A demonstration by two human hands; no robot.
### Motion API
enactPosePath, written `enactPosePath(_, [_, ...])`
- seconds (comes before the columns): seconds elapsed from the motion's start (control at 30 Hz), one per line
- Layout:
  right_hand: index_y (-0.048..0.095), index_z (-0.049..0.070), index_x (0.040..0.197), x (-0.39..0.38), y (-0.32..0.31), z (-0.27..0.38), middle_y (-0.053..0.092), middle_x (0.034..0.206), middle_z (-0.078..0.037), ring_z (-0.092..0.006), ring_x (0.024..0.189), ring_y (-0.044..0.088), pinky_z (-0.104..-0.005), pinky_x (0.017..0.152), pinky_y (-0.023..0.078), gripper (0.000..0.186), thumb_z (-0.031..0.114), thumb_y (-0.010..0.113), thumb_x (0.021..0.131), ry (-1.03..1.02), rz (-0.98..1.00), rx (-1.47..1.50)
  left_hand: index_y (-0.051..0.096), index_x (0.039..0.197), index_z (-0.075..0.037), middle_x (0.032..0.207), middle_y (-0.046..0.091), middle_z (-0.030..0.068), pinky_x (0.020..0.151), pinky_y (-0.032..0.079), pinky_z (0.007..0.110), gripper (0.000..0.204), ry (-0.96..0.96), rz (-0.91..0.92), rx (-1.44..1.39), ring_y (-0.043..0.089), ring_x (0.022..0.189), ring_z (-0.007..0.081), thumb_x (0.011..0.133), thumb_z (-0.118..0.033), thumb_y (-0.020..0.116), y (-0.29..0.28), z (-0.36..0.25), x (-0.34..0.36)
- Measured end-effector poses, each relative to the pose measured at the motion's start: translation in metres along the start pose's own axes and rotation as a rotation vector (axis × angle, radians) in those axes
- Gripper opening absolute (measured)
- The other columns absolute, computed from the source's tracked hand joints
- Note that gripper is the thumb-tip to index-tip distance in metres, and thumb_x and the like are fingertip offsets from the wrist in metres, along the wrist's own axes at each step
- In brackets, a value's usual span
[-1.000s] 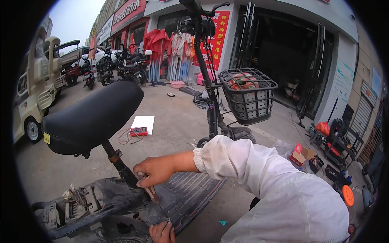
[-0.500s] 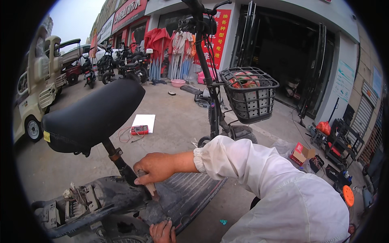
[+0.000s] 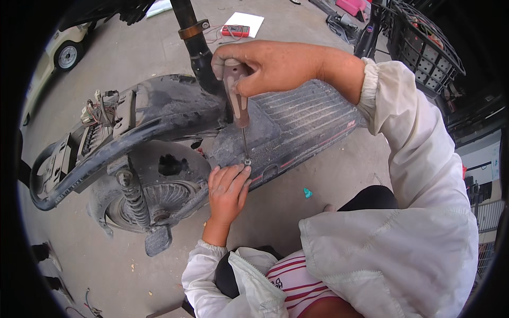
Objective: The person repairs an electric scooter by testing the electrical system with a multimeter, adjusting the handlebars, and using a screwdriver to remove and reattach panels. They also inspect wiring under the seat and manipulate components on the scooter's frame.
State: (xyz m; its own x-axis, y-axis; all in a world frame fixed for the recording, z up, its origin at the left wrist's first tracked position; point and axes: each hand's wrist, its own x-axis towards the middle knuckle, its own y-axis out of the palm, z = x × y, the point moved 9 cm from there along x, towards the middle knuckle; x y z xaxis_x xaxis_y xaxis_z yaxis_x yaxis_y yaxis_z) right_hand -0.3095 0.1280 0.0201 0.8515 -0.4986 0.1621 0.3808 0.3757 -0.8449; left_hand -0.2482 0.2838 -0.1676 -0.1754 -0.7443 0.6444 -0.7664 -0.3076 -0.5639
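My right hand is closed around the brown handle of a screwdriver, held nearly upright. Its thin shaft runs down to a small round screw at the edge of the dusty footboard of an electric scooter. On that same edge my left hand lies with its fingers stretched out, fingertips beside the screw and the driver tip. The black seat post rises just behind my right hand. Exposed wiring shows at the scooter's rear, above the grey wheel cover.
A red multimeter with leads lies on a white sheet beyond the scooter. A black basket is at the upper right. A teal scrap lies on the ground near my knee. A vehicle wheel stands at the far left.
My view has tipped down and closer to the footboard. The screwdriver, mostly hidden by my right hand before, now shows down to the screw. More of my left hand shows at the footboard's edge.
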Motion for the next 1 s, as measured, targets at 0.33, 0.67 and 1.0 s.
enactPosePath(0.33, [0.062,0.001,0.107,-0.006,0.001,-0.005,0.065,0.083,-0.009,-0.0165,0.075,0.061,-0.0308,0.067,0.049,0.038,0.033,0.067,0.089,0.092,0.057,0.083,0.069,0.108,-0.010,0.097,0.068,0.0052,0.086,0.047,0.040,0.030,0.015,-0.066,0.042,0.064,0.088,0.0253,0.078,-0.009,0.072,-0.017,-0.002,0.018])
enactPosePath(0.67, [0.053,0.003,0.114,-0.018,0.011,0.012,0.070,0.079,-0.008,-0.0146,0.078,0.066,-0.0330,0.072,0.049,0.032,0.014,0.063,0.085,0.005,0.180,0.308,0.063,0.096,-0.005,0.081,0.064,0.0142,0.061,0.048,0.039,0.022,-0.270,0.295,0.113,0.063,0.071,0.0327,0.078,-0.012,0.074,-0.004,0.000,0.074])
enactPosePath(1.0, [0.051,-0.005,0.110,-0.056,-0.001,0.013,0.058,0.076,-0.007,-0.0181,0.067,0.067,-0.0289,0.063,0.052,0.035,-0.001,0.053,0.075,-0.123,0.004,0.510,0.064,0.093,-0.006,0.081,0.063,0.0121,0.061,0.047,0.039,0.019,-0.315,0.412,0.168,0.062,0.070,0.0325,0.078,-0.014,0.074,0.007,-0.002,0.074])
